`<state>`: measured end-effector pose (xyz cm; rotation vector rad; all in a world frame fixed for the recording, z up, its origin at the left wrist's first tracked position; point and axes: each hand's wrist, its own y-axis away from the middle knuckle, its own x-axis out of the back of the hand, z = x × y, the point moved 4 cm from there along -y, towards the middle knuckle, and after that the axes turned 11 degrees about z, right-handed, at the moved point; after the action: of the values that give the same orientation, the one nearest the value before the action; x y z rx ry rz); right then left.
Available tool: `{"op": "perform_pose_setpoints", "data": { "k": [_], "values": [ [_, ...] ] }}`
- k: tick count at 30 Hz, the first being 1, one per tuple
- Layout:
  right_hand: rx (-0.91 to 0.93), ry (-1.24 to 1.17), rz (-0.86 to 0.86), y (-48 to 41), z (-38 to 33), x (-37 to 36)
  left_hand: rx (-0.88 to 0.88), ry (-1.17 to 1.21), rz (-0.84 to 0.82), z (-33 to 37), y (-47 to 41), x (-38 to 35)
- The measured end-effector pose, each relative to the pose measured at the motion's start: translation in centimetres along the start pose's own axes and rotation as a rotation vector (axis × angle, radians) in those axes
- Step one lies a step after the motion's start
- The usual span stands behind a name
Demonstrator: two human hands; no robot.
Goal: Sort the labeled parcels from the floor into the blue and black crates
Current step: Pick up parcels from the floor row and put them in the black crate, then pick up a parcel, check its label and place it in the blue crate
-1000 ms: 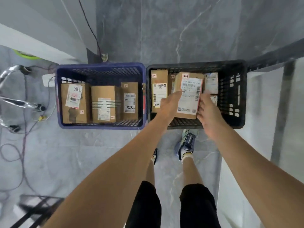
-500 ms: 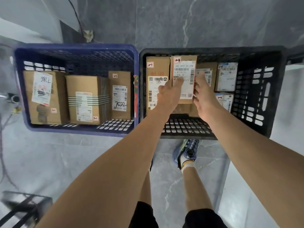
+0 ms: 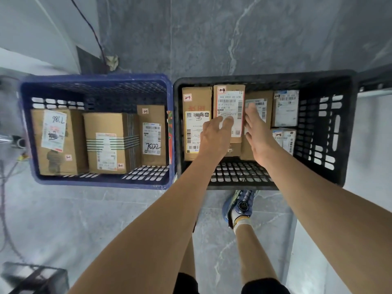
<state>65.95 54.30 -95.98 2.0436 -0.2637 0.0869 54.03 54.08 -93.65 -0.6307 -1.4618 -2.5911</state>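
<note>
The small cardboard parcel (image 3: 230, 136) lies in the black crate (image 3: 339, 115) between other boxes (image 3: 196, 102). The left hand (image 3: 214, 134) lays straight fingers (image 3: 228, 120) on its label (image 3: 229, 105); the right hand (image 3: 257, 132) touches its right edge, neither gripping. It looks light and stiff, best held by its long sides.

Left hand (image 3: 214, 134) and right hand (image 3: 257, 132) at a parcel (image 3: 230, 102) in the black crate (image 3: 265, 74)
Left fingers rest on the parcel's white label; right fingers lie straight along its right edge; the blue crate (image 3: 95, 78), touching the black one on its left, holds three boxes (image 3: 110, 143); both crates sit on the grey floor (image 3: 63, 219).
</note>
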Motion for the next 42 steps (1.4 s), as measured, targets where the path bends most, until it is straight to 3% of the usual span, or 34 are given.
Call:
{"op": "perform_pose_setpoints", "data": {
  "k": [8,15,21,31,42],
  "values": [
    [0.169,-0.053,0.022,7.0,-7.3,4.6,-0.062,0.119,0.046,7.1,7.2,4.9],
    [0.391,-0.181,0.021,18.8,-21.3,10.2,-0.195,0.25,0.078,21.1,19.7,11.7],
    [0.647,-0.285,0.099,31.6,-31.8,15.1,-0.451,0.339,0.071,32.1,31.6,17.3],
    [0.971,-0.426,0.323,53.6,-41.8,20.7,-0.875,0.37,-0.145,45.0,48.8,22.8],
    [1.15,-0.598,0.646,71.2,-40.7,23.7,-1.143,0.251,-0.488,47.6,62.5,25.9]
  ]
}}
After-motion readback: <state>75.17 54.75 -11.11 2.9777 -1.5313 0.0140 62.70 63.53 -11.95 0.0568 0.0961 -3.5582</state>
